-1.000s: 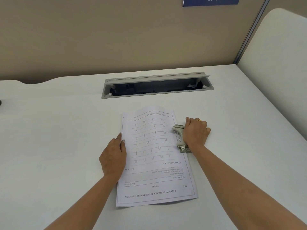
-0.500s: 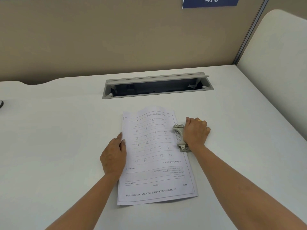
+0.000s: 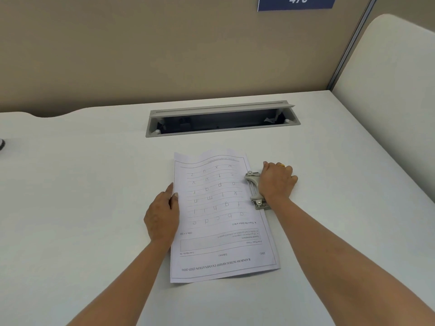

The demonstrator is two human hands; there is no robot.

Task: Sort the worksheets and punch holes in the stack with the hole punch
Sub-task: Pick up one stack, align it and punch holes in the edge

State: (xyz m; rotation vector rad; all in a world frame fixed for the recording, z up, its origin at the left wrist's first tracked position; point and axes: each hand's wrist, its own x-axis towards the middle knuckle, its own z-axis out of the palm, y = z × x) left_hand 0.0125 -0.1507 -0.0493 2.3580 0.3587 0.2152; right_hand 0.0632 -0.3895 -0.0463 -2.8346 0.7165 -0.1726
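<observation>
A stack of white worksheets (image 3: pixel 219 220) lies on the white desk (image 3: pixel 82 196), its printed letters upside down to me and its far end slightly wavy. A grey metal hole punch (image 3: pixel 253 187) sits against the stack's right edge, about midway along its far half. My right hand (image 3: pixel 276 182) lies on top of the punch with its fingers curled over the far side. My left hand (image 3: pixel 162 215) rests at the stack's left edge, fingers straight, thumb tip touching the paper.
A grey cable tray (image 3: pixel 221 118) with its lid raised is set into the desk behind the sheets. A beige partition with a blue number sign (image 3: pixel 296 2) closes the back, and a white side panel (image 3: pixel 388 90) the right. A dark object (image 3: pixel 1 144) pokes in at the left edge.
</observation>
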